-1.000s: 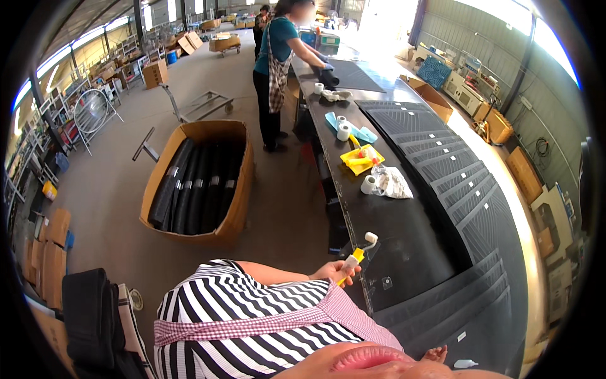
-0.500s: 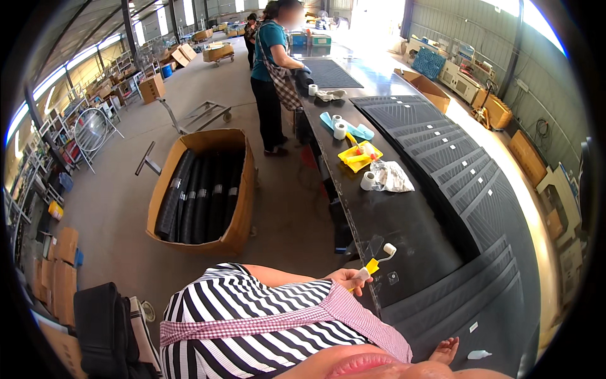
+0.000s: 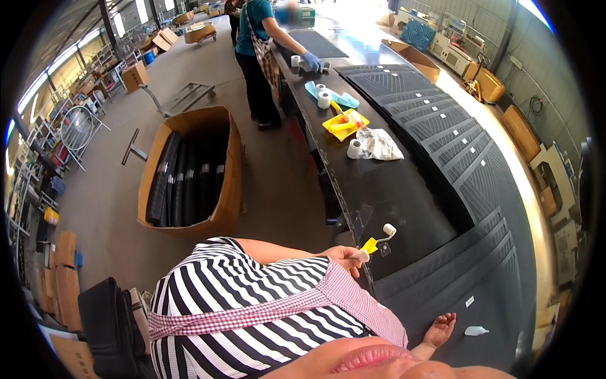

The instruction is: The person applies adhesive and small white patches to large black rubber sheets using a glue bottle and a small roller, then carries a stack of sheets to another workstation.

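My left hand (image 3: 346, 259) is closed round the handle of a small paint roller (image 3: 370, 245) at the table's left edge. The roller has a yellow part above my fingers, a bent metal arm and a white sleeve, which points away over the table. My right hand (image 3: 440, 330) lies palm up over the near black mats (image 3: 442, 294), fingers loosely curled and apart, holding nothing. Just right of it a small white squeeze bottle (image 3: 476, 330) lies on its side, not touched. A small white label (image 3: 469, 302) sits on the mat beyond.
Along the black table (image 3: 404, 215) stand a yellow tray (image 3: 346, 125), a crumpled plastic bag (image 3: 379, 144), white rolls (image 3: 324, 99) and a light-blue cloth (image 3: 344, 98). Grooved black mats (image 3: 435, 120) overlap on the right. Left stands a cardboard box (image 3: 189, 170) of black rolls. A co-worker (image 3: 257, 44) stands farther along.
The view has tipped, so the table and box sit higher. More of my right hand and wrist shows. The co-worker's blue-gloved hand has reached forward to the white items on the table.
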Available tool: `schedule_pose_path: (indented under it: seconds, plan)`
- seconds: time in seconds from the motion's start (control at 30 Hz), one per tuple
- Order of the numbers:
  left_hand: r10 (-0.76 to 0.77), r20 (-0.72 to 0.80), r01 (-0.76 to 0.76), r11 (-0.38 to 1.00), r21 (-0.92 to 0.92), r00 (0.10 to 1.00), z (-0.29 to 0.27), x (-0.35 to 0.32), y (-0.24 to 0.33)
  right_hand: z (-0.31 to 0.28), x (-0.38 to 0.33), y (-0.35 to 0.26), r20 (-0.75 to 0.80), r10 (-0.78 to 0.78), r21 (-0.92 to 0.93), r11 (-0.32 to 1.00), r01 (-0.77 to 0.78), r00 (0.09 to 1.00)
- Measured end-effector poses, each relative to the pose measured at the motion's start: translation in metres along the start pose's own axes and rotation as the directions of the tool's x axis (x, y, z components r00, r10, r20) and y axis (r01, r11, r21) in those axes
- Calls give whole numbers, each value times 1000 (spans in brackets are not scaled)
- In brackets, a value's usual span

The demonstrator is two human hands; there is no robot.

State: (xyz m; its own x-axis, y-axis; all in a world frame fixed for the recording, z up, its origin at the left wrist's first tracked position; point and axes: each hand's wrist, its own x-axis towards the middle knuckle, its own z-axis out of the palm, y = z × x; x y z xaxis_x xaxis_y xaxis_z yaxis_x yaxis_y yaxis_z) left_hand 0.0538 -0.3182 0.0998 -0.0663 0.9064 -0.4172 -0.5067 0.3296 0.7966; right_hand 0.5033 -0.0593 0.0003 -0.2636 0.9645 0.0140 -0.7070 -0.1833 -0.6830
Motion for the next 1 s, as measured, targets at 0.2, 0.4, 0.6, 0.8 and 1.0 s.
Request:
schedule_pose_path:
  seconds: [0.2, 0.4, 0.6, 0.8, 1.0]
  plan:
    - [61, 74, -65, 996, 53, 995, 7, 6, -1, -15, 0, 2, -34, -34, 12, 999, 34, 999]
    - [52, 205, -72, 993, 91, 977, 20, 5, 8, -14, 1, 3, -52, -48, 30, 998, 50, 997]
    - [-51, 136, 40, 996, 82, 989, 32, -2, 20, -12, 1, 5, -61, -60, 19, 998, 61, 996]
    - [-24, 197, 1, 993, 116, 980, 26, 0, 15, -10, 1, 5, -84, -67, 3, 998, 68, 994]
    - [16, 216, -32, 997, 74, 976, 22, 1, 8, -9, -1, 6, -108, -92, -17, 996, 91, 990]
